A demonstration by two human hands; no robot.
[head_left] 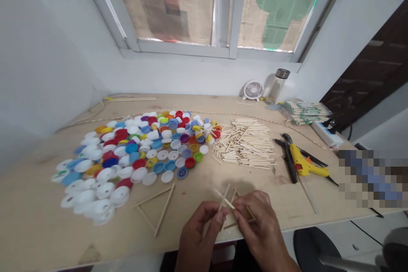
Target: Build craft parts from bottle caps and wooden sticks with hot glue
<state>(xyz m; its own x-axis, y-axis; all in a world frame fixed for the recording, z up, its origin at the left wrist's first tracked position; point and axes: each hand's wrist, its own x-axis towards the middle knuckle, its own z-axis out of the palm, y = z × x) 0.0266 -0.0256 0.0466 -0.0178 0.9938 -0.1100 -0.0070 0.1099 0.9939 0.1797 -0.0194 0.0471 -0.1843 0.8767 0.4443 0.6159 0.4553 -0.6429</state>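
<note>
Near the table's front edge, my left hand (pixel 202 231) pinches a thin wooden stick (pixel 226 191) between thumb and fingers. My right hand (pixel 259 219) grips another wooden stick (pixel 219 194), which crosses the first one just ahead of my fingertips. Whether the two are joined I cannot tell. More sticks (pixel 230 225) lie under and between my hands, partly hidden by them. Left of my hands, three sticks form a triangle (pixel 165 210) flat on the table. Beyond my fingers lies a big pile of short wooden sticks (pixel 251 144).
Many coloured bottle caps (pixel 131 148) cover the table's left and middle. At right lie a yellow glue gun (pixel 299 160) and dark-handled pliers (pixel 289 163). A small fan (pixel 253 90), a glass bottle (pixel 276 88), bagged sticks (pixel 306 111) and a power strip (pixel 328 134) stand behind.
</note>
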